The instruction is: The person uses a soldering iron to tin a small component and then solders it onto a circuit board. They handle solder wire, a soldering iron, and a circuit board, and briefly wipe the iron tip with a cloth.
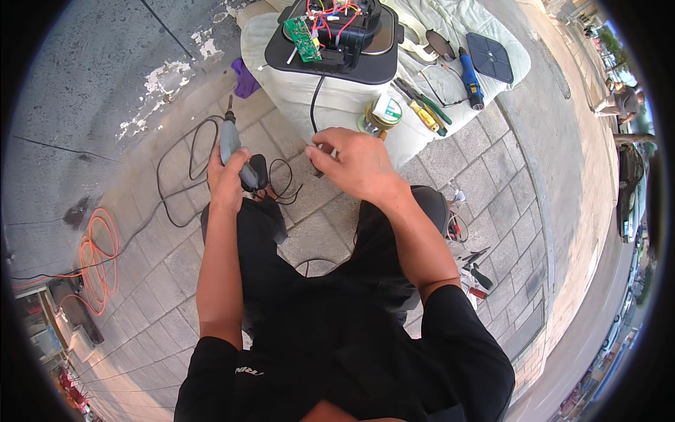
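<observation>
Grey power tool (230,144) sits in the left hand (226,181), fingers wrapped around it. It lies left of the right hand (360,163), its long body pointing away from the person. The right fingers curl near the black cord (313,105) hanging from the machine (373,69); I cannot tell if they pinch it.

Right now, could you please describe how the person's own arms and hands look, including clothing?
The left hand and right hand are bare, without gloves. Both forearms are uncovered, with no watch or bracelet visible. The short, plain black fabric sleeves belong to a black shirt with a small white marking.
</observation>
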`<state>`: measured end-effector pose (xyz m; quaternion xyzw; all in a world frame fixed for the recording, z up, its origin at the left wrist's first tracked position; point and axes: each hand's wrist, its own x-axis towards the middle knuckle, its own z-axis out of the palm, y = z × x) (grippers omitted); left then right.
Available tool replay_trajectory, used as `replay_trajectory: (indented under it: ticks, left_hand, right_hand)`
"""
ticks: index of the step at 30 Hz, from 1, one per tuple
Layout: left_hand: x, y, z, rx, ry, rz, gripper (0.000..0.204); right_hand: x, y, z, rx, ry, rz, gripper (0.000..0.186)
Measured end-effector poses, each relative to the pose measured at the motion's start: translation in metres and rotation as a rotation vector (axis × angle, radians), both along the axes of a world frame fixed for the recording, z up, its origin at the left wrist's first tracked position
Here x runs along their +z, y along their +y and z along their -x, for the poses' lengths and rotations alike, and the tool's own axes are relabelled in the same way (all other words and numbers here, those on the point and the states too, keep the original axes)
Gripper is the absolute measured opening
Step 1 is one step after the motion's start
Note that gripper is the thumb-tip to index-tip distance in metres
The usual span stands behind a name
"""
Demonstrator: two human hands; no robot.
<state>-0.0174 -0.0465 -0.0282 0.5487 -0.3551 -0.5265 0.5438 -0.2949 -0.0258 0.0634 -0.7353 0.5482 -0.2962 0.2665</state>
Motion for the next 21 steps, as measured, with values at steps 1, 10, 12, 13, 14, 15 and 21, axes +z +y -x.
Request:
replay_trajectory:
  ticks: [1,10,12,13,14,15,21]
  left_hand:
    - [-0.003,-0.001,-0.003,0.020,-0.028,0.014,0.037]
    - [0.001,-0.008,-0.001,0.060,0.012,0.024,0.035]
    - [-0.001,-0.008,-0.003,0.052,0.003,0.029,0.036]
    - [-0.003,-0.008,-0.006,0.055,-0.003,0.027,0.036]
    - [-0.005,-0.008,-0.007,0.059,-0.008,0.026,0.036]
    - [-0.006,-0.008,-0.008,0.065,-0.010,0.034,0.041]
    - [0.000,-0.007,-0.008,0.086,-0.001,0.027,0.051]
  right_hand:
    - [0.009,0.001,0.018,-0.120,-0.048,0.020,0.026]
    - [-0.012,-0.048,0.104,-0.206,0.125,0.139,0.040]
    - [-0.017,-0.050,0.102,-0.218,0.097,0.021,0.041]
    - [-0.019,-0.051,0.101,-0.235,0.114,0.039,0.040]
    - [-0.019,-0.051,0.100,-0.263,0.084,0.067,0.041]
    - [-0.019,-0.050,0.099,-0.290,0.052,0.092,0.041]
    - [-0.019,-0.070,0.109,-0.105,-0.698,0.026,0.045]
